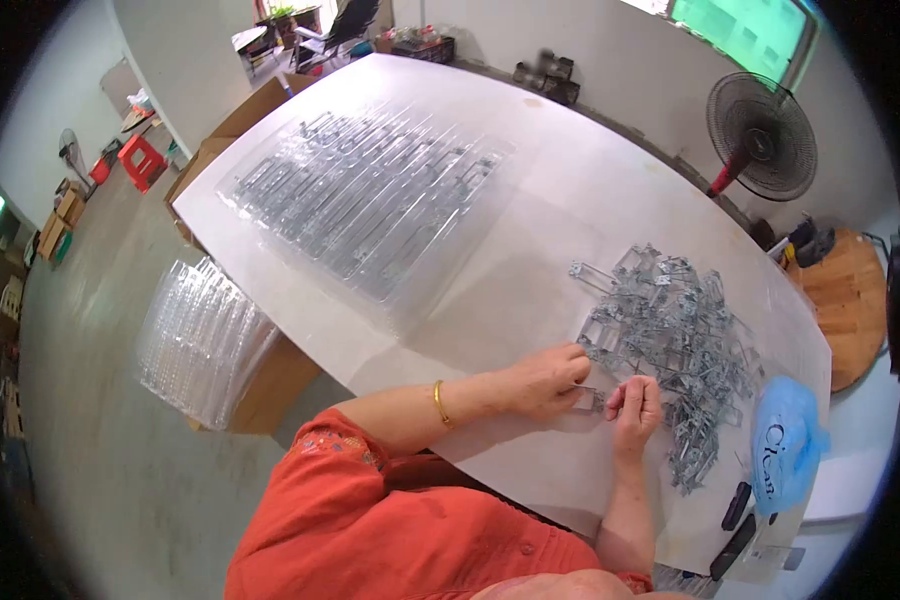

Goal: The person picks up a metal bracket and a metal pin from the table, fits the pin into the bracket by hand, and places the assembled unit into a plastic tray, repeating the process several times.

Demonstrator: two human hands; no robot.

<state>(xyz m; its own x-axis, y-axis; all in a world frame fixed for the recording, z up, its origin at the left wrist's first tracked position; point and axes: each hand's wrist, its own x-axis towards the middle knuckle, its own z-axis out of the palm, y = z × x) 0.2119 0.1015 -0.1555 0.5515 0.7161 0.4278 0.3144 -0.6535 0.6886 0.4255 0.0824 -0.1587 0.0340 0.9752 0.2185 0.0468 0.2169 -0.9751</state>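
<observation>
My left hand (pixel 552 381), with a gold bracelet on its wrist, has its fingers curled closed at a small grey metal bracket (pixel 589 400). The bracket reaches from these fingers toward my right hand (pixel 636 404). My right hand is closed in a pinch close to the bracket's other end; what its fingertips hold is too small to make out. Just beyond both hands lies a loose heap of similar metal brackets (pixel 670 325), which spreads along the right side of the white table (pixel 530 250).
Clear plastic trays (pixel 370 200) with rows of metal parts cover the table's far left. More clear trays (pixel 205 340) are stacked on a cardboard box beside it. A blue plastic bag (pixel 785 445) and dark tools (pixel 735 530) lie at the right edge. A fan (pixel 762 137) stands beyond.
</observation>
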